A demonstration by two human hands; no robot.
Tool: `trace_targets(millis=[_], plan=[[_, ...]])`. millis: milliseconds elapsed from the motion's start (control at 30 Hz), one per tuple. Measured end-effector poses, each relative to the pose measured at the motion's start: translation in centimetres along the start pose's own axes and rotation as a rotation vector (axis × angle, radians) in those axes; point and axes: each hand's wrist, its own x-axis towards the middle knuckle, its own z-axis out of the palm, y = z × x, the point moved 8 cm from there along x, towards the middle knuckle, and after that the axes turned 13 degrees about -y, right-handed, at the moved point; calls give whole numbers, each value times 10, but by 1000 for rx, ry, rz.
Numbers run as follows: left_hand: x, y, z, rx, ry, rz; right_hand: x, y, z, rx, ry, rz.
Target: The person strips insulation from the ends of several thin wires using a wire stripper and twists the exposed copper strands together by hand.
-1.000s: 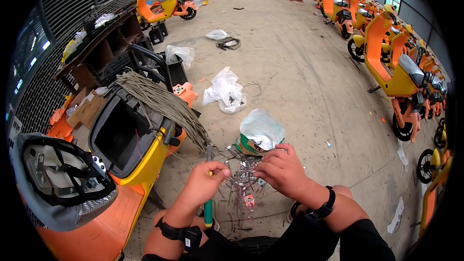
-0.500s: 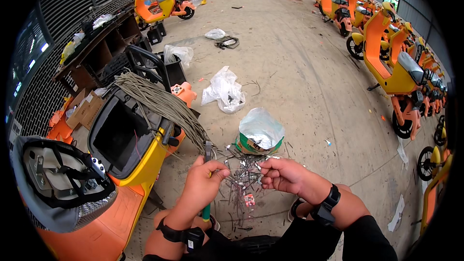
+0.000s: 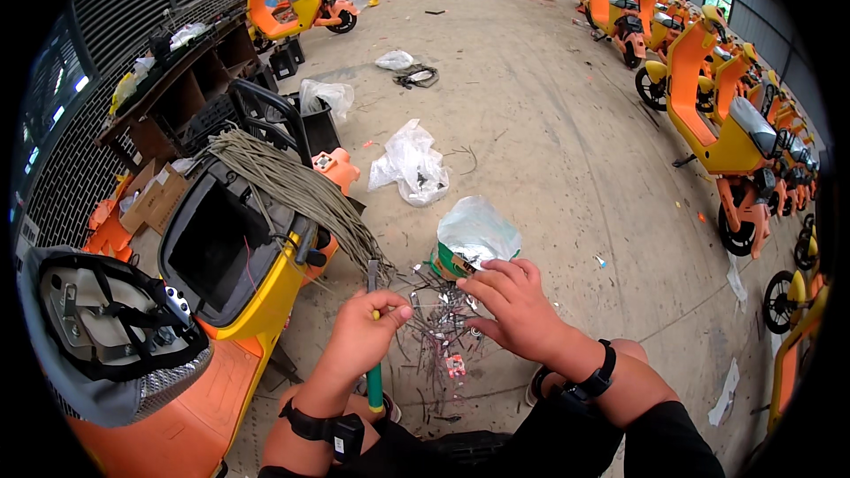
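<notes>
My left hand (image 3: 365,327) is closed around a hand tool with a green handle (image 3: 375,387) and a flat grey metal head that sticks up above the fist. Its thumb and forefinger are pressed together; a thin strand may be between them, too fine to make out. My right hand (image 3: 518,314) is open, palm down and fingers apart, with nothing visible in it. Just beyond its fingertips stands an open green sack (image 3: 478,228) with a silvery lining. Wire scraps (image 3: 438,323) lie scattered on the floor between and below both hands.
At my left stands a yellow and orange scooter (image 3: 257,310), its seat (image 3: 115,327) tipped over and its storage box open. A bundle of grey-green cables (image 3: 283,186) drapes over it. White plastic bags (image 3: 412,164) lie ahead; rows of scooters (image 3: 699,115) line the right side.
My right hand has gone from a closed pinch to spread fingers and turned palm down near the sack. My left hand has shifted slightly left and down, still gripping the tool.
</notes>
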Motion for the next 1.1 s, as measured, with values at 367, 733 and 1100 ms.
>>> trace_targets(millis=[367, 733, 1100], plan=[[-1, -7, -2, -89, -18, -16, -5, 11, -10, 173, 147, -88], [-14, 36, -1, 232, 135, 159, -34, 45, 78, 1690, -268, 826], [-5, 13, -10, 191, 141, 112, -12, 46, 44, 1064, -166, 432]])
